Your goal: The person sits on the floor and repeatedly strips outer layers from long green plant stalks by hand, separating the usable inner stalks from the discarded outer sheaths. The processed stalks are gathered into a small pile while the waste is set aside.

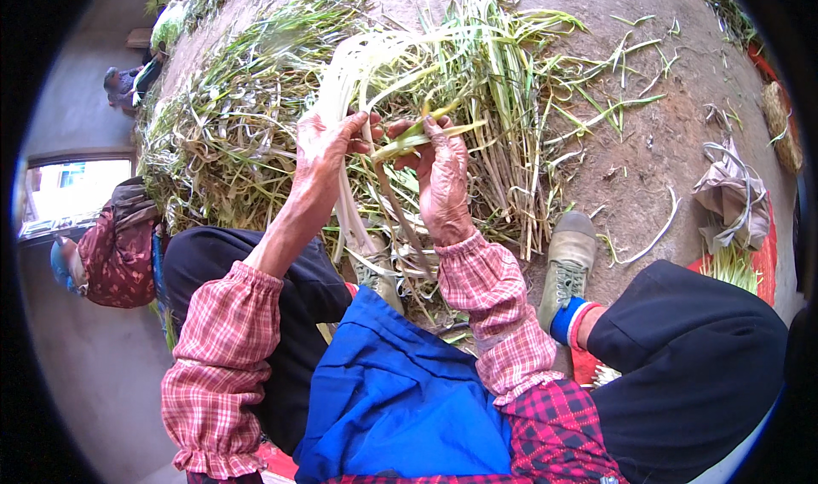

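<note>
My left hand (323, 142) is closed around a bunch of long, pale leafy stalks (342, 84). Their white lower ends hang beneath it towards my shoe, and the leaves arch over to the right. Close beside it, my right hand (441, 177) pinches a yellowed leaf piece (409, 142) between thumb and fingers. From that piece a limp brown strip (399, 212) dangles down. Part of my right fingers is hidden behind the leaves. Both hands are above a heap of cut green leaves and stalks (223, 126) on the ground.
A thicker pile of straight stalks (511, 139) lies right of centre. Loose leaves are strewn over the earthen floor (639, 158). At right a crumpled cloth bag (735, 193) rests by pale shoots (732, 270) on red sheeting. One person (118, 254) sits at left, another person (121, 84) farther off.
</note>
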Available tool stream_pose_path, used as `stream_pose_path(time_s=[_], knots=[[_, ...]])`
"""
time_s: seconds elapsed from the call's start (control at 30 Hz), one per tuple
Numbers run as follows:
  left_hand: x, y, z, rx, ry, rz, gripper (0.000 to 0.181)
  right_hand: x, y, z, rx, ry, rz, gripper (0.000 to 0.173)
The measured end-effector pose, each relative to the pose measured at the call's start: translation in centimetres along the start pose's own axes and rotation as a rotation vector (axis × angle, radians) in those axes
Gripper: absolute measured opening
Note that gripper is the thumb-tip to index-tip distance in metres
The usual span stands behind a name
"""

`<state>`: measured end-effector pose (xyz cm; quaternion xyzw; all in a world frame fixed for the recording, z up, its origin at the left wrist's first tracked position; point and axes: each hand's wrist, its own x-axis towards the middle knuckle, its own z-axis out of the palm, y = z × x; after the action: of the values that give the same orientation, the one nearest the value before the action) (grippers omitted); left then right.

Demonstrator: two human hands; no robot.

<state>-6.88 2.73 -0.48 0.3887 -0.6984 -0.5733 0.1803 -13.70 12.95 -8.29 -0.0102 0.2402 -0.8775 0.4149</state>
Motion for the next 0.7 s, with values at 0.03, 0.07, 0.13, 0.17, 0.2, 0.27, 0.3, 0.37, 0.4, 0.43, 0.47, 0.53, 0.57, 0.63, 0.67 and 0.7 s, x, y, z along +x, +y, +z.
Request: stream_pose_path(time_s=[0.03,0.07,0.13,0.17,0.2,0.27,0.3,0.37,0.4,0.43,0.47,0.53,0.57,0.63,0.67,0.7], knots=[[0.0,0.0,-0.2,0.0,0.007,-0.028,0.023,0.0,0.2,0.1,0.069,-0.013,-0.003,0.017],[0.0,-0.1,-0.2,-0.009,0.006,-0.039,0.023,0.0,0.4,0.3,0.093,-0.017,0.008,0.017],[-0.1,-0.4,-0.2,-0.044,0.019,-0.071,0.021,0.0,0.9,0.6,0.055,-0.034,0.01,0.02],[-0.1,-0.6,-0.1,-0.048,0.026,-0.074,0.02,0.1,1.2,0.8,0.034,-0.042,0.02,0.022],[-0.2,-0.7,0.0,-0.059,0.021,-0.077,0.019,-0.1,1.5,1.1,0.094,-0.017,0.07,0.024],[-0.2,-0.8,0.2,-0.134,0.04,-0.098,0.016,-0.4,1.7,1.2,0.182,-0.064,0.124,0.028],[-0.1,-0.8,0.3,-0.191,0.038,-0.098,0.016,-0.6,1.7,1.2,0.183,-0.041,0.203,0.031],[0.1,-0.5,0.1,-0.179,0.05,-0.097,0.015,-0.8,1.4,1.1,0.112,-0.028,0.223,0.035],[0.2,-0.4,0.1,-0.191,0.062,-0.08,0.015,-0.8,1.1,1.1,0.101,-0.044,0.249,0.035],[0.4,-0.3,0.0,-0.2,0.086,-0.073,0.014,-0.8,0.8,1.1,0.088,-0.04,0.273,0.035],[0.6,-0.1,-0.1,-0.226,0.094,-0.079,0.014,-0.8,0.6,1.2,-0.013,-0.071,0.289,0.034],[1.1,0.5,-0.6,-0.21,0.172,-0.053,0.011,-1.3,0.2,1.5,-0.109,-0.09,0.296,0.033],[1.4,0.8,-0.8,-0.255,0.215,-0.058,0.01,-1.6,-0.1,1.4,-0.169,-0.117,0.265,0.033],[1.6,1.4,-1.4,-0.223,0.224,-0.045,0.011,-2.3,-0.5,1.0,-0.303,-0.185,0.226,0.033],[1.9,1.8,-1.8,-0.225,0.245,-0.019,0.011,-2.6,-0.4,0.9,-0.321,-0.141,0.249,0.034],[2.2,2.2,-2.1,-0.229,0.272,0.0,0.011,-2.9,-0.5,0.4,-0.477,-0.221,0.139,0.037]])
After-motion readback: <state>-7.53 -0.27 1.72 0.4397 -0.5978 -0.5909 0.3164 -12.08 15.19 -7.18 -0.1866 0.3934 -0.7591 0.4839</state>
